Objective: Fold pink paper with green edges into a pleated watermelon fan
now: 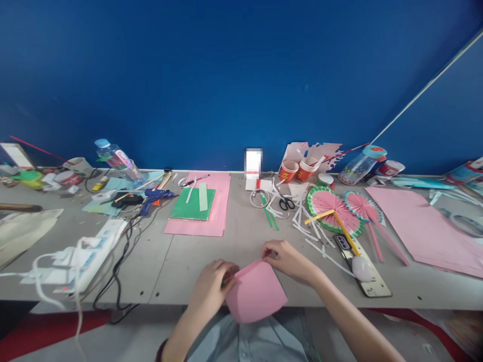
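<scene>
The pink sheet [260, 295] is held at the near edge of the tabletop [184, 256], its lower part reaching past that edge over the lap; it looks like paper or thin card, so it is probably very light, bendable and easy to crease or tear. The left hand [215, 282] is closed on its upper left corner (something dark and green shows by those fingers, too small to tell); the right hand [285, 259] pinches the top edge near the other corner; the hands are apart, with the upper edge spanning between them. A light fingertip grip at edges or corners should suit it; a tight squeeze would likely leave dents. Beyond it lies a green pack [184, 211] on larger pink paper [221, 221]; to the right are white strips [323, 251], scissors [287, 202] and a watermelon-coloured fan [320, 200].
</scene>
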The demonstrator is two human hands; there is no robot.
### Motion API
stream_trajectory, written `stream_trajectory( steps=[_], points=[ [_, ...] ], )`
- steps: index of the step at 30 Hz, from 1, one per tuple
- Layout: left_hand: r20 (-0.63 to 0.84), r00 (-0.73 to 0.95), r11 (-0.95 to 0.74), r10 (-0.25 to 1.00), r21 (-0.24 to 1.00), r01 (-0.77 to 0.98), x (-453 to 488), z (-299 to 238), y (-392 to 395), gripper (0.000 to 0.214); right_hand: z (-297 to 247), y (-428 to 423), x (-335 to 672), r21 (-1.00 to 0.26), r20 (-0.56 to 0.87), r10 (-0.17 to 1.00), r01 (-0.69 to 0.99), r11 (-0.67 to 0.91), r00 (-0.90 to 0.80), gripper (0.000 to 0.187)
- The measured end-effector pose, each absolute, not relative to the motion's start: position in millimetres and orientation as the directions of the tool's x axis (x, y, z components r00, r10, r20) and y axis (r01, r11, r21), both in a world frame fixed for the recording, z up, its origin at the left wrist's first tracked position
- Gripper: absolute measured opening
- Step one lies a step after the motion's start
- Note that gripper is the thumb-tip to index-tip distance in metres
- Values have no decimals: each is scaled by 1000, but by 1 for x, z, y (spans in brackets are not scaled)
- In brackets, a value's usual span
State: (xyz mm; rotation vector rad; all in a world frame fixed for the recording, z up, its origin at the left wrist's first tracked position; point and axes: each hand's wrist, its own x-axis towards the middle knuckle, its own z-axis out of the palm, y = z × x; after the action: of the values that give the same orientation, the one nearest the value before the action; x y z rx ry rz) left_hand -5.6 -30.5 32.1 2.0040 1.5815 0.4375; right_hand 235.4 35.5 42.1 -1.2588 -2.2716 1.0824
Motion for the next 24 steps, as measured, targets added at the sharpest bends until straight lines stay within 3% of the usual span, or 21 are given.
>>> stream_trajectory(
  steps=[3, 8, 11, 14, 17, 20, 24],
  points=[
    [-62, 298, -204, 953, 594, 778, -6, 33, -15, 14, 47, 41, 240, -752, -23, 856, 574, 325, -516, 21],
    [37, 276, -207, 960, 757, 620, -10, 49, 29, 21, 64, 64, 246, -704, 117, 867, 575, 417, -485, 20],
    [139, 270, -277, 953, 764, 583, -11, 70, 62, 20, 80, 81, 246, -657, 277, 866, 576, 487, -416, 18],
    [366, 258, -441, 894, 618, 651, -8, 86, 86, 19, 86, 95, 245, -565, 473, 829, 619, 546, -299, 19],
    [518, 296, -522, 802, 370, 769, -6, 82, 95, 24, 72, 104, 243, -451, 544, 793, 701, 553, -275, 22],
    [466, 397, -530, 791, 196, 825, -5, 54, 95, 25, 39, 106, 242, -356, 470, 802, 752, 555, -369, 24],
    [344, 482, -540, 806, 94, 836, -3, 13, 89, 24, -2, 102, 240, -304, 355, 817, 770, 560, -454, 21]
  ],
)
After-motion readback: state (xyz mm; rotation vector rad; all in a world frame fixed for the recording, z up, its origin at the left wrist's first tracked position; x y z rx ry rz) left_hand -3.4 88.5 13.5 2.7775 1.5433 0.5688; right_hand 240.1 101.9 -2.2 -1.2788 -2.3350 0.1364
